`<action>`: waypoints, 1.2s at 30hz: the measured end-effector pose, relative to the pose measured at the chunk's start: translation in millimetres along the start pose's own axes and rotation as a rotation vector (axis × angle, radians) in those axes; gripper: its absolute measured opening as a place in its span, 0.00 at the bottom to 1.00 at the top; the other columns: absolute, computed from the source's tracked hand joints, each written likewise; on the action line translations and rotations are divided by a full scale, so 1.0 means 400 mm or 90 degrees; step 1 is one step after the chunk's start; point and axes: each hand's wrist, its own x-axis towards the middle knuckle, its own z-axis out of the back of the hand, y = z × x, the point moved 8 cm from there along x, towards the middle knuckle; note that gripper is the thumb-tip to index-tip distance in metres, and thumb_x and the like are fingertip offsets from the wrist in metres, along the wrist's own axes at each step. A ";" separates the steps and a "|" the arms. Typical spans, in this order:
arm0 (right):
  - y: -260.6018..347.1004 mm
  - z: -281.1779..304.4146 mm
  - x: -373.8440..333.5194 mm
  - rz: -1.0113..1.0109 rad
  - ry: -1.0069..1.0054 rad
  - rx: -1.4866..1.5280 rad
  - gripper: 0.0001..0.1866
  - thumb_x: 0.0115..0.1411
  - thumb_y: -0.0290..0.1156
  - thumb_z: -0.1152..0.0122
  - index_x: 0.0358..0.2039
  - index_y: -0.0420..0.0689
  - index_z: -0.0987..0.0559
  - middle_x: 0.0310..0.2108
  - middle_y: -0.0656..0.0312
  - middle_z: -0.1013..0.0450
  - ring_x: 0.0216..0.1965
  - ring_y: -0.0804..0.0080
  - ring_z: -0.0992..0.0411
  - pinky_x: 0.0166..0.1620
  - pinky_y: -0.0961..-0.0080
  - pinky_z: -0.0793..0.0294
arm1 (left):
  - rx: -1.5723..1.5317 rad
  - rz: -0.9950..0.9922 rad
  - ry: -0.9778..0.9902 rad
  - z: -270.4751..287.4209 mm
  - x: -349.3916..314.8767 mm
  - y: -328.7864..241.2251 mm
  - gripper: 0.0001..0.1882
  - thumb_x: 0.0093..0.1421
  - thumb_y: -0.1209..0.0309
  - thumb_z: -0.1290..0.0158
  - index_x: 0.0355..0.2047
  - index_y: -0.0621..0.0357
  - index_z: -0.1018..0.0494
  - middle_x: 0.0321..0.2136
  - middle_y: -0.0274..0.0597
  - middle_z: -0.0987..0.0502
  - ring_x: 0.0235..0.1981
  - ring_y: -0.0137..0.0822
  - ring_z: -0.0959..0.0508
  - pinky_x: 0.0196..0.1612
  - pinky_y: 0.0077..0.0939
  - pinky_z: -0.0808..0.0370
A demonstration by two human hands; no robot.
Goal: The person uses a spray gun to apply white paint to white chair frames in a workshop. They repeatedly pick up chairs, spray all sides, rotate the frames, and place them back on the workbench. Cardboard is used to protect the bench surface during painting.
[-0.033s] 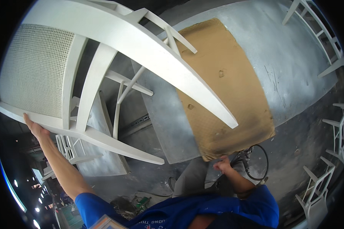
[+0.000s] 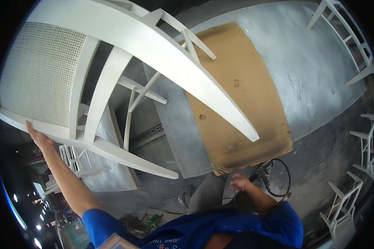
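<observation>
A white chair [image 2: 166, 58] with a woven cane back panel [image 2: 41, 70] is held up at the left, tipped on its side with its legs slanting right. My left hand [image 2: 40, 137] grips the edge of its back frame from below; part of that hand is hidden by the frame. On the grey table lies a brown cardboard sheet [image 2: 253, 95] with dark stains near its front edge. The chair's long back leg reaches over it. My right hand [image 2: 241, 182] is just off the sheet's near edge, fingers apart, holding nothing.
The grey table [image 2: 316, 74] carries another white chair [image 2: 349, 37] at its far right. More white chairs [image 2: 340, 203] stand along the right side. Beside my right hand hangs a tool with a black hose [image 2: 289, 178]. A second grey board [image 2: 112, 178] is at the left.
The cardboard sheet has slid a little to the left. My right hand has come away from its edge and its fingers have spread. The chair has shifted slightly in my left hand.
</observation>
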 end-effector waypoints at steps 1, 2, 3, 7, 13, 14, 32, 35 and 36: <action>0.035 -0.002 -0.041 0.015 0.029 -0.044 0.33 0.63 0.27 0.32 0.63 0.53 0.39 0.45 0.60 0.26 0.36 0.65 0.22 0.30 0.69 0.21 | -0.036 0.013 0.033 -0.006 0.004 0.013 0.41 0.69 0.43 0.49 0.71 0.59 0.41 0.68 0.45 0.34 0.65 0.48 0.31 0.68 0.40 0.34; 0.086 -0.002 -0.082 0.030 0.057 -0.091 0.35 0.64 0.30 0.31 0.67 0.54 0.39 0.47 0.61 0.25 0.40 0.64 0.21 0.32 0.69 0.19 | -0.056 0.036 0.041 -0.006 0.004 0.031 0.42 0.68 0.42 0.49 0.71 0.59 0.42 0.68 0.46 0.34 0.65 0.48 0.31 0.68 0.40 0.33; 0.209 0.048 -0.109 0.151 -0.021 0.119 0.35 0.67 0.38 0.35 0.70 0.54 0.40 0.49 0.60 0.26 0.45 0.64 0.22 0.35 0.68 0.18 | -0.072 0.046 0.058 -0.019 0.005 0.041 0.43 0.67 0.42 0.48 0.71 0.60 0.42 0.68 0.46 0.34 0.65 0.48 0.31 0.68 0.40 0.33; 0.588 0.158 -0.334 0.517 0.057 0.429 0.47 0.67 0.70 0.52 0.75 0.49 0.42 0.61 0.53 0.31 0.63 0.63 0.33 0.56 0.64 0.25 | -0.111 0.083 0.072 -0.032 -0.016 0.066 0.45 0.66 0.40 0.47 0.71 0.60 0.42 0.67 0.48 0.34 0.65 0.48 0.32 0.68 0.40 0.33; 0.694 0.011 -0.497 0.573 0.220 -0.080 0.32 0.66 0.59 0.39 0.53 0.41 0.21 0.39 0.62 0.21 0.38 0.74 0.24 0.42 0.76 0.25 | -0.200 0.068 0.089 -0.046 -0.093 0.072 0.45 0.67 0.41 0.46 0.71 0.62 0.43 0.66 0.50 0.34 0.67 0.49 0.34 0.68 0.42 0.33; 0.677 0.006 -0.507 0.577 0.209 -0.046 0.30 0.66 0.57 0.38 0.50 0.40 0.21 0.36 0.63 0.22 0.36 0.75 0.25 0.40 0.77 0.25 | -0.211 0.060 0.103 -0.061 -0.096 0.065 0.43 0.68 0.43 0.46 0.70 0.64 0.42 0.66 0.51 0.33 0.67 0.49 0.34 0.68 0.42 0.33; 0.298 0.124 -1.172 0.309 0.016 0.124 0.31 0.47 0.42 0.15 0.40 0.35 0.23 0.22 0.61 0.25 0.19 0.76 0.27 0.22 0.81 0.29 | 0.184 0.133 0.420 -0.568 -0.169 0.348 0.28 0.65 0.57 0.40 0.55 0.69 0.22 0.51 0.49 0.18 0.50 0.37 0.19 0.56 0.25 0.25; 0.266 0.136 -1.216 0.258 -0.057 0.105 0.29 0.49 0.40 0.16 0.40 0.35 0.23 0.23 0.62 0.25 0.19 0.77 0.27 0.22 0.82 0.28 | 0.183 0.238 0.410 -0.581 -0.284 0.496 0.34 0.59 0.52 0.34 0.50 0.76 0.20 0.47 0.53 0.17 0.46 0.38 0.17 0.52 0.26 0.25; 0.266 0.139 -1.222 0.246 -0.072 0.096 0.29 0.49 0.41 0.16 0.40 0.35 0.23 0.23 0.62 0.25 0.19 0.77 0.27 0.22 0.82 0.28 | 0.148 0.278 0.415 -0.588 -0.310 0.525 0.35 0.59 0.52 0.34 0.51 0.77 0.21 0.47 0.54 0.17 0.46 0.39 0.17 0.52 0.27 0.25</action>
